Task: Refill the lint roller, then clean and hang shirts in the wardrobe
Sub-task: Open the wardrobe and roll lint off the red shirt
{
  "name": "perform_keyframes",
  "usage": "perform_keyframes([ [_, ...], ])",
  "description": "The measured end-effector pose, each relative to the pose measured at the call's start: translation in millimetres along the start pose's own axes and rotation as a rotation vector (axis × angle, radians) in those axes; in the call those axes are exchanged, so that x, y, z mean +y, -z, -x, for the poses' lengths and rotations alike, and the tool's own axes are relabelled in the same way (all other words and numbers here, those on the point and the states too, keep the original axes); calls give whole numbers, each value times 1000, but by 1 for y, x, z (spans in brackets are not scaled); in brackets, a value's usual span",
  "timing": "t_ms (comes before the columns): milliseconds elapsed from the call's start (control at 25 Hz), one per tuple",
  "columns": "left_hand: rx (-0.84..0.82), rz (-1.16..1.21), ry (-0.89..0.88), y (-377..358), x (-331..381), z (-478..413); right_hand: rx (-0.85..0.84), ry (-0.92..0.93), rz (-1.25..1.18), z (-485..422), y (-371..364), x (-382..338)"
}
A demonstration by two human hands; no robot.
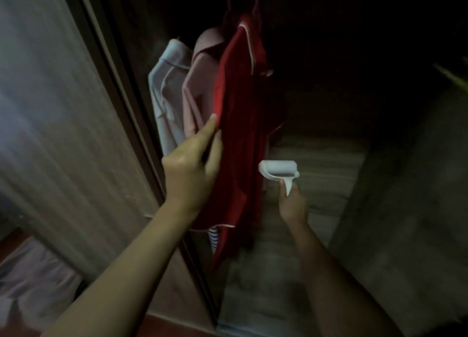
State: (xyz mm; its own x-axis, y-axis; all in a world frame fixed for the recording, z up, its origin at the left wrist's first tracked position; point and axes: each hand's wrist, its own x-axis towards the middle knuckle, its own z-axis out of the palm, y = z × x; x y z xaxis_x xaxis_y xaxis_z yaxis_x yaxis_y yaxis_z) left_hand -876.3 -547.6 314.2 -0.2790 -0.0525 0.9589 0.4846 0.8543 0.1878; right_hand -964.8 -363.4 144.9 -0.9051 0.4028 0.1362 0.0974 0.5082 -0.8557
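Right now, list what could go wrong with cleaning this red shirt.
The red shirt hangs loose, held only at one edge by the left hand; pressing the lint roller in the right hand may swing it or bunch the fabric. The wardrobe is dim, so lint could be missed.

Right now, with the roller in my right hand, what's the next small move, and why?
Probably swing the lint roller left onto the red shirt and start rolling. Your right hand grips its handle, with the roll just beside the fabric and seemingly not touching it, while your left hand holds the hanging shirt's left edge, which should steady it.
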Motion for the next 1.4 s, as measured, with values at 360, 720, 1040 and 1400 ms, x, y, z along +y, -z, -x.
perform_keyframes([
  [360,-361,308,47,-33,76,111,369,-82,303,142,139,51],
  [720,-989,479,-24,15,251,286,451,-474,377,340,249,187],
  [1040,-1036,632,-54,106,501,396,621,-639,240,500,440,298],
  [1400,-1261,793,-214,184,679,480,637,-913,185,635,568,383],
])
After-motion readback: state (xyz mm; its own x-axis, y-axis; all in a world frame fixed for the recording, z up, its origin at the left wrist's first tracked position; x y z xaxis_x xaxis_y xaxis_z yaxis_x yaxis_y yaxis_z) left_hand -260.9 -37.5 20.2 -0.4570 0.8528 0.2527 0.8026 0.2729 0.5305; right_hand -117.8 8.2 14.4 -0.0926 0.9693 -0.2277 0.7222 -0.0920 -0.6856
